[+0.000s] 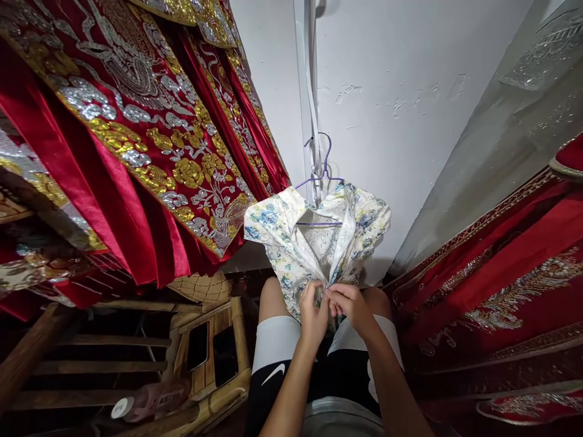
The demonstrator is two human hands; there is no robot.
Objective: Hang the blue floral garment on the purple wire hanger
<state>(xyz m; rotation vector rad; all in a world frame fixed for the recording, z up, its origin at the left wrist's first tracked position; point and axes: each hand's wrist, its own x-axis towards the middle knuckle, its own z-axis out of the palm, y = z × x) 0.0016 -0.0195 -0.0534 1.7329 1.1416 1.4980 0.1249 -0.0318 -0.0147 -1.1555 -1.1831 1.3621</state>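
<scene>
A white floral dress [291, 237] with blue and yellow flowers hangs on a purple wire hanger [321, 173] from a white strap on the wall. Its back zip lies open in a V. My left hand [313, 312] and my right hand [348, 303] meet at the bottom of that opening, both closed in a pinch on the fabric at the zip. The zip pull itself is hidden by my fingers. My knees in white and black shorts are just below.
Red satin garments with gold and silver embroidery [150, 139] hang close on the left, and more red embroidered cloth [501, 291] on the right. A bamboo stool [214, 358] with two phones stands lower left, with a pink bottle [150, 400] beside it. White wall [392, 91] behind.
</scene>
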